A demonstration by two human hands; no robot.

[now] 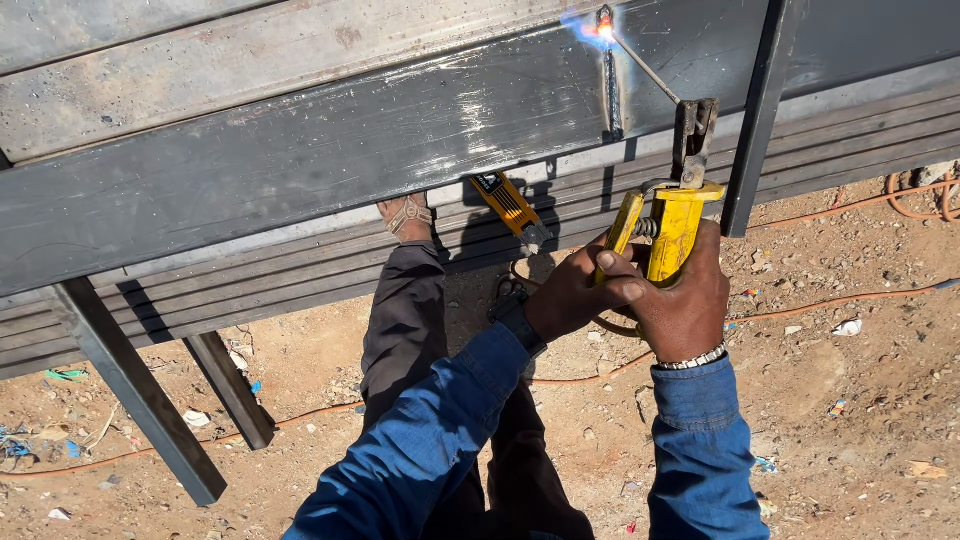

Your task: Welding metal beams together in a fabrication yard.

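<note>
Both my hands grip a yellow welding electrode holder (672,228). My right hand (690,300) wraps its handle from the right, and my left hand (572,292) steadies it from the left. A thin welding rod (645,68) runs up-left from the holder's dark jaws to a bright arc spark (603,28) on a vertical weld seam (612,90) of a dark steel frame (300,150). Blue sleeves cover both my arms, and a metal bracelet sits on my right wrist.
A yellow hammer-like tool (508,205) lies on the stacked steel tubes below the frame. My sandalled foot (406,214) rests there too. A black vertical bar (757,120) stands right of the holder. Orange cables (850,205) snake over littered dirt ground. Steel legs (140,400) slant at left.
</note>
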